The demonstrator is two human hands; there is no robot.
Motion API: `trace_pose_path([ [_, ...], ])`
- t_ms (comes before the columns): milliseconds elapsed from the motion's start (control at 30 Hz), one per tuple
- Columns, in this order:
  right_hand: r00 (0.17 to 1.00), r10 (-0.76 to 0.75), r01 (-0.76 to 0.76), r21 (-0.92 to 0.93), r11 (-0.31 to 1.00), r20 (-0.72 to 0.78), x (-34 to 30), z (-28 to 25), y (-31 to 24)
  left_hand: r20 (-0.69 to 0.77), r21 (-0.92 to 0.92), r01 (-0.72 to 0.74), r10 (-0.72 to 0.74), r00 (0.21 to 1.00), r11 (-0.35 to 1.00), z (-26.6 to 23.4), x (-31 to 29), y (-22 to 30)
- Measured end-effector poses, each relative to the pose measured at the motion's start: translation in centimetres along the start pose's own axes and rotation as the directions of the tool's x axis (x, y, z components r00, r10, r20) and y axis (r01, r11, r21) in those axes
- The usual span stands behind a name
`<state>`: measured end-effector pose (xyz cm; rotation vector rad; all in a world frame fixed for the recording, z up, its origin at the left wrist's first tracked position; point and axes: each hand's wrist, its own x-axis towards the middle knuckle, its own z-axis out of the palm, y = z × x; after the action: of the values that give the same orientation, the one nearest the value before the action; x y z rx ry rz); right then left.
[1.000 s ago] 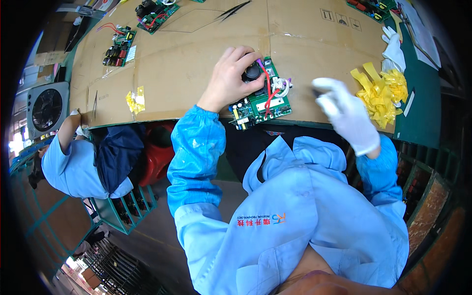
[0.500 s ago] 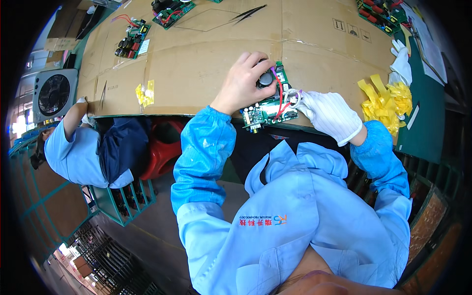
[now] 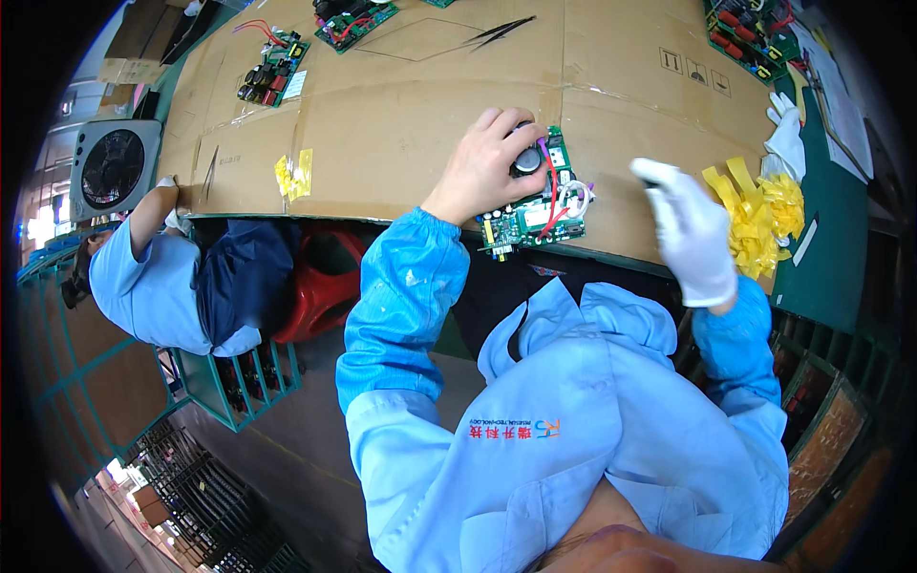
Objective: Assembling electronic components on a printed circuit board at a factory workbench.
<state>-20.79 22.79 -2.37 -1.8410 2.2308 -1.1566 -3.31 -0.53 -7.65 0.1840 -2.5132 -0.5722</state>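
We brace the green circuit board (image 3: 535,212) where it lies, at the near edge of the cardboard, just right of centre in the frame. Our bare left hand (image 3: 485,170) rests over its upper left part, fingers curled and closed around a round black component (image 3: 526,161) standing on the board. To do this well, we judge it best to keep the board flat on the cardboard and to hold that part squarely, without dragging on the red wire (image 3: 552,205) looping beside it. Our gloved right hand (image 3: 695,234) hovers right of the board, apart from it; it looks empty, the fingers loosely bent, though motion blur keeps us from telling more.

The surface is a wide sheet of brown cardboard (image 3: 401,124) filling the upper half of the frame. On it lie 3 other circuit boards: 1 at upper left (image 3: 273,71), 1 at top centre (image 3: 354,19), 1 at upper right (image 3: 755,33). A heap of yellow tape strips (image 3: 759,212) sits at right, smaller yellow scraps (image 3: 294,174) at left. A co-worker in blue (image 3: 153,277) leans in at far left, near a grey fan (image 3: 111,169) and a red stool (image 3: 320,291).
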Motion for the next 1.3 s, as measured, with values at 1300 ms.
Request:
trace_pose_path([
  [1300,0.990,0.140,-0.137,-0.264,0.955,-0.009,-5.2,2.0,2.1,-0.042,0.580,0.381,-0.440,0.897,0.720,-18.2,-4.0,-19.8],
])
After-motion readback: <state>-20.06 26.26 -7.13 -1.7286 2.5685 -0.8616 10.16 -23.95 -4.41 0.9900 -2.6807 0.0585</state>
